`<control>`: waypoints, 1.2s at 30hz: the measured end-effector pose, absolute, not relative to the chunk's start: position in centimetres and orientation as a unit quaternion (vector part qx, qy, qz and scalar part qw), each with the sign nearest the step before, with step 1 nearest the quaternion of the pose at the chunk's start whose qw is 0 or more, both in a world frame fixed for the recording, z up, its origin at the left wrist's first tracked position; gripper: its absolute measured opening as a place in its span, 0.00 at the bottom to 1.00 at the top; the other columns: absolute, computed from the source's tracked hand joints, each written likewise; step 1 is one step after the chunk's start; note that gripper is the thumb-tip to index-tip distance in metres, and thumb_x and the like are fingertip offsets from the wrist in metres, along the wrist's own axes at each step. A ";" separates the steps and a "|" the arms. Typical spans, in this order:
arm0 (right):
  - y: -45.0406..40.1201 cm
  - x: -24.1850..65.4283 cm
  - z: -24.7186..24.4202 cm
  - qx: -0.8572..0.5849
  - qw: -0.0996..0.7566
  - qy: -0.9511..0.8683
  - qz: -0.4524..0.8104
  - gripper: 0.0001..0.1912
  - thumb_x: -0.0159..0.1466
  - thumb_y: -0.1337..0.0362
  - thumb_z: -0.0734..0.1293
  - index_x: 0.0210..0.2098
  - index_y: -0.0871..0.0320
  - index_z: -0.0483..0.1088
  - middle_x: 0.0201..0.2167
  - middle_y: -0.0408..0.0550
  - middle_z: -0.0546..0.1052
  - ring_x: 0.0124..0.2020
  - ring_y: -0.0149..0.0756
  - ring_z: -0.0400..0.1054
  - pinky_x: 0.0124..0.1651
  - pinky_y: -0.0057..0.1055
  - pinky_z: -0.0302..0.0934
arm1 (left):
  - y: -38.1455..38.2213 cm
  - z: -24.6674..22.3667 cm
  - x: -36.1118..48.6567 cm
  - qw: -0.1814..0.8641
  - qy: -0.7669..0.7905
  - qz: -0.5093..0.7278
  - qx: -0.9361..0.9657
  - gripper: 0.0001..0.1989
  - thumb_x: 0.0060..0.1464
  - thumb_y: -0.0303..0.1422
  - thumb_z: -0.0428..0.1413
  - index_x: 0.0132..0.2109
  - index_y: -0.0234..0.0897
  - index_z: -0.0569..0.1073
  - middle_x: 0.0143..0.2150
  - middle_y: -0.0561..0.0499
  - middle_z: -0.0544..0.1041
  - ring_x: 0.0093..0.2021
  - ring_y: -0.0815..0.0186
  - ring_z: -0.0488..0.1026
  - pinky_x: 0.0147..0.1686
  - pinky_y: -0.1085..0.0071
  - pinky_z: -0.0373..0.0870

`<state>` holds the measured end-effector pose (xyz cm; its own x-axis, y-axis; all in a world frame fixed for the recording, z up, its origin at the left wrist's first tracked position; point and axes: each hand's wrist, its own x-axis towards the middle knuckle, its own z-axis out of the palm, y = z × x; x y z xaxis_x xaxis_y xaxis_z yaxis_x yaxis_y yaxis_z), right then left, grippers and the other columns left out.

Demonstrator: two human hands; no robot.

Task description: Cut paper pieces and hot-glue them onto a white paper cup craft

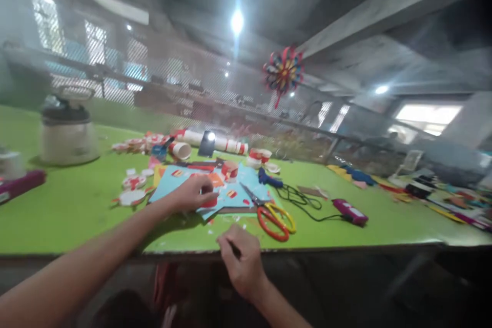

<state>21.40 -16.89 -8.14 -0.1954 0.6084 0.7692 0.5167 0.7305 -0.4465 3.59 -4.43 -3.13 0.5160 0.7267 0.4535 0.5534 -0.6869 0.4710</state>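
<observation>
My left hand [196,192] rests over light blue paper sheets [169,188] that carry small red and yellow pieces. Its fingers are curled together, and whatever they might pinch is hidden. A red piece [209,203] shows just below the fingertips. Closer to me, my right hand [243,259] is closed at the table's front edge; I cannot make out anything in it. Scissors [274,218] with one orange and one yellow handle lie right of both hands, blades pointing at the paper. Behind them is a blue glue gun [270,179] with a dark cord.
White-and-red round craft pieces [132,197] lie left of the paper. Cardboard tubes [215,142] and a dark phone-like slab [206,143] stand behind it. A purple power strip [349,212] lies right, a pale appliance [69,136] back left. A colourful pinwheel ornament [284,73] hangs above.
</observation>
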 end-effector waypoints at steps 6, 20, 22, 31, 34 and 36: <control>-16.2 21.2 -8.3 -0.343 0.553 -0.760 0.005 0.12 0.61 0.67 0.60 0.21 0.57 0.60 0.18 0.40 0.62 0.20 0.29 0.60 0.24 0.27 0.52 | -4.6 -3.2 3.6 0.142 0.384 0.320 0.855 0.17 0.53 0.46 0.49 0.28 0.37 0.68 0.27 0.51 0.73 0.28 0.63 0.69 0.28 0.70 0.63; -13.3 20.0 -11.1 -0.314 0.652 -0.684 -0.094 0.16 0.58 0.64 0.61 0.15 0.55 0.56 0.12 0.38 0.60 0.14 0.28 0.57 0.18 0.27 0.46 | -3.8 -4.0 3.5 0.171 0.392 0.309 0.849 0.16 0.52 0.47 0.50 0.28 0.38 0.66 0.28 0.52 0.71 0.30 0.62 0.68 0.30 0.68 0.62; -13.0 20.0 -11.4 -0.306 0.659 -0.678 -0.115 0.17 0.59 0.65 0.61 0.15 0.56 0.56 0.11 0.38 0.61 0.13 0.27 0.57 0.17 0.27 0.46 | -3.8 -4.1 3.5 0.171 0.396 0.309 0.848 0.16 0.52 0.46 0.50 0.28 0.37 0.66 0.28 0.52 0.71 0.29 0.63 0.67 0.30 0.69 0.62; -12.8 21.2 -11.9 -0.305 0.595 -0.730 -0.143 0.14 0.58 0.71 0.61 0.17 0.56 0.60 0.13 0.39 0.64 0.15 0.26 0.61 0.20 0.24 0.52 | -3.9 -4.0 3.7 0.163 0.409 0.303 0.846 0.15 0.52 0.43 0.50 0.29 0.35 0.69 0.29 0.50 0.73 0.30 0.65 0.68 0.30 0.71 0.62; -12.6 21.5 -12.1 -0.302 0.580 -0.743 -0.139 0.13 0.58 0.71 0.61 0.18 0.57 0.61 0.14 0.40 0.65 0.16 0.27 0.62 0.21 0.23 0.53 | -4.1 -3.9 3.8 0.161 0.412 0.299 0.846 0.15 0.52 0.43 0.51 0.30 0.35 0.70 0.30 0.50 0.74 0.31 0.65 0.68 0.30 0.71 0.62; -12.6 21.6 -12.2 -0.305 0.578 -0.742 -0.145 0.13 0.58 0.71 0.61 0.18 0.57 0.61 0.14 0.40 0.65 0.16 0.27 0.62 0.21 0.23 0.53 | -4.2 -3.9 3.8 0.159 0.414 0.296 0.846 0.15 0.52 0.42 0.51 0.30 0.34 0.70 0.29 0.50 0.74 0.30 0.65 0.68 0.30 0.71 0.62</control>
<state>21.63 -12.62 -12.16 -0.1446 0.2851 0.9475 0.6208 0.7718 -0.1375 3.78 -4.18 -3.88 0.4819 0.7945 0.3694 0.6063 -0.6068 0.5140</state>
